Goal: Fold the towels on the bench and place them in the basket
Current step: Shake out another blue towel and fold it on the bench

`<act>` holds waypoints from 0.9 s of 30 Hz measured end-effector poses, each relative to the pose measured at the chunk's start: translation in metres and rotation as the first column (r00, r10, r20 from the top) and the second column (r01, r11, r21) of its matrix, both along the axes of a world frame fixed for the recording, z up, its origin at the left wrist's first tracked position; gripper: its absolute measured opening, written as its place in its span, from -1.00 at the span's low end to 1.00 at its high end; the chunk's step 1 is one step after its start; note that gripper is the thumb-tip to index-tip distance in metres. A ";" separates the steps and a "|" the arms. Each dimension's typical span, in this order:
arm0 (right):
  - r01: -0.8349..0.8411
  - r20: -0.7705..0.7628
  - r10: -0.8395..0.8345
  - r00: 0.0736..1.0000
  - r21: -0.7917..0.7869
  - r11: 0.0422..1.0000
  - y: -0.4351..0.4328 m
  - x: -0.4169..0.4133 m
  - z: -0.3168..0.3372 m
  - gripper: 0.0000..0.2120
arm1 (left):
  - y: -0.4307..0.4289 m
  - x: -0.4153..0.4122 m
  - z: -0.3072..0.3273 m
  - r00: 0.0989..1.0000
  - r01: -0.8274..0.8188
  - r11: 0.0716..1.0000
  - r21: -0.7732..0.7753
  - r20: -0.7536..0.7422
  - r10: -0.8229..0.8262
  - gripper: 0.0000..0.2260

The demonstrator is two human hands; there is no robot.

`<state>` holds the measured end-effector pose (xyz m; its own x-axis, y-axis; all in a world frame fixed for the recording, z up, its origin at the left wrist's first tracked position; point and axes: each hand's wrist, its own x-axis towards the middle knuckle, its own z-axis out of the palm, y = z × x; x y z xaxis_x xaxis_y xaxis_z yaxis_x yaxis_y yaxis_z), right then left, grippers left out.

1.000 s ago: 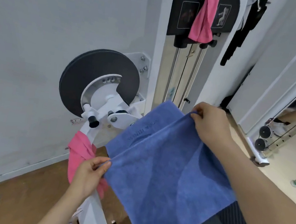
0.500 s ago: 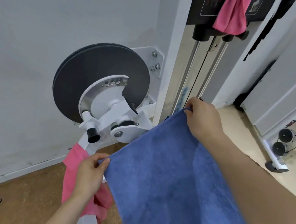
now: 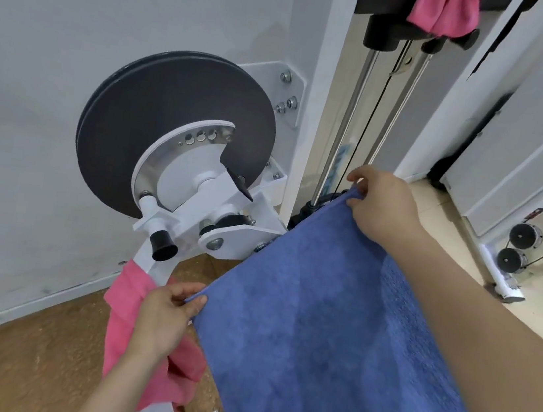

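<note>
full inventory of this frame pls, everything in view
blue towel: 1, blue, held up spread in front of the machine
pink towels: 2, pink, one draped on the machine's white arm at lower left, the other hanging at the top of the frame
disc: 1, black, on the white machine by the wall
rods: 2, chrome, upright, right of the disc
knob: 1, black, below the disc
rollers: 2, dark, low at far right
floor: 1, brown, lower left
left hand: 1, pinches the blue towel's near-left corner
right hand: 1, pinches its far-right corner
</note>
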<state>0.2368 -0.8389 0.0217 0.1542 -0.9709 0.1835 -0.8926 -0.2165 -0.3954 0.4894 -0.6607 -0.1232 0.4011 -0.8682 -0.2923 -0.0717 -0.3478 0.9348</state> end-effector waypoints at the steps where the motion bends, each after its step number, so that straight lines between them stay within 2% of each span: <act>1: -0.010 -0.014 0.010 1.000 0.005 1.000 0.001 0.001 -0.001 -0.64 | 0.001 0.001 0.001 0.999 0.024 1.000 0.007 0.022 -0.024 -0.82; 4: -0.038 -0.078 0.038 0.996 0.002 0.999 0.005 -0.001 0.004 -0.72 | 0.004 0.004 0.007 0.992 0.037 0.999 0.010 0.124 -0.038 -0.89; 7: -0.028 -0.024 0.027 0.999 -0.033 0.999 0.019 -0.011 0.025 -0.80 | 0.009 0.006 0.018 0.989 -0.002 1.000 -0.029 0.148 0.006 -0.88; 13: -0.051 0.218 0.048 0.975 0.004 0.999 0.088 -0.055 0.083 -0.76 | 0.029 0.019 0.074 1.000 -0.006 0.985 -0.173 -0.020 0.002 -0.91; 15: -0.060 0.261 0.054 0.964 0.015 0.998 0.123 -0.072 0.099 -0.73 | 0.040 0.025 0.099 0.995 -0.016 0.969 -0.246 -0.098 -0.009 -0.90; 17: -0.084 0.253 0.075 0.965 0.025 0.996 0.161 -0.085 0.115 -0.71 | 0.052 0.025 0.123 0.994 -0.022 0.951 -0.310 -0.112 -0.014 -0.90; 22: -0.062 0.188 0.041 0.981 0.109 0.992 0.253 -0.113 0.145 -0.69 | 0.079 0.002 0.176 0.995 0.030 0.894 -0.446 0.100 0.016 -0.80; 25: -0.155 0.297 0.097 0.950 0.179 0.972 0.305 -0.127 0.159 -0.74 | 0.100 -0.014 0.212 0.988 0.010 0.836 -0.549 0.133 0.076 -0.82; 27: -0.299 0.474 0.161 0.865 0.231 0.926 0.338 -0.134 0.167 -0.78 | 0.118 -0.022 0.236 0.983 0.009 0.800 -0.600 0.154 0.105 -0.82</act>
